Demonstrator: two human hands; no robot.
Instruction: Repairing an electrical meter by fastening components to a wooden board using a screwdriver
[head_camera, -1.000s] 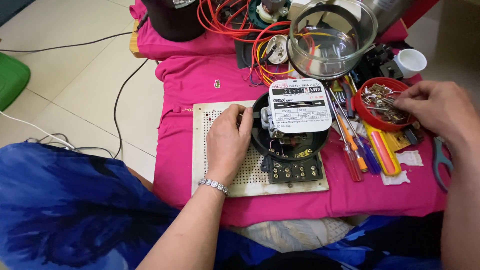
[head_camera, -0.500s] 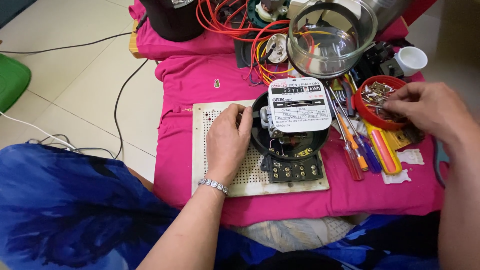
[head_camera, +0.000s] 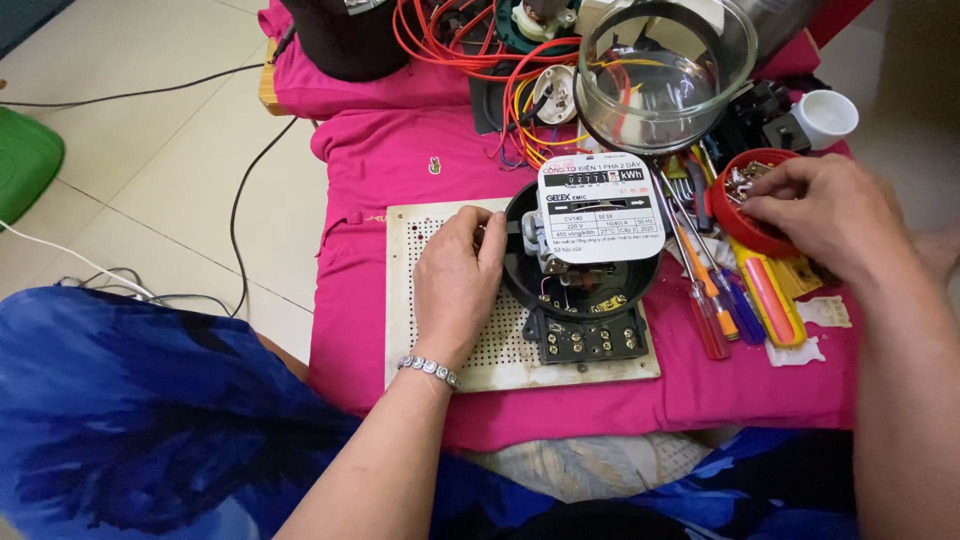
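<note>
The left hand (head_camera: 458, 285) lies palm down, its forearm running up from the lower middle of the view, a beaded silver bracelet (head_camera: 428, 370) around the wrist. The fingers are loosely curled and close together — the tips point up and to the right, the thumb tucked along the side. The right hand (head_camera: 822, 212) reaches in from the right edge, back of the hand upward, wrist bent slightly inward. Its fingers are drawn together toward the thumb in a pinch — the fingertips themselves are hidden beneath the knuckles.
</note>
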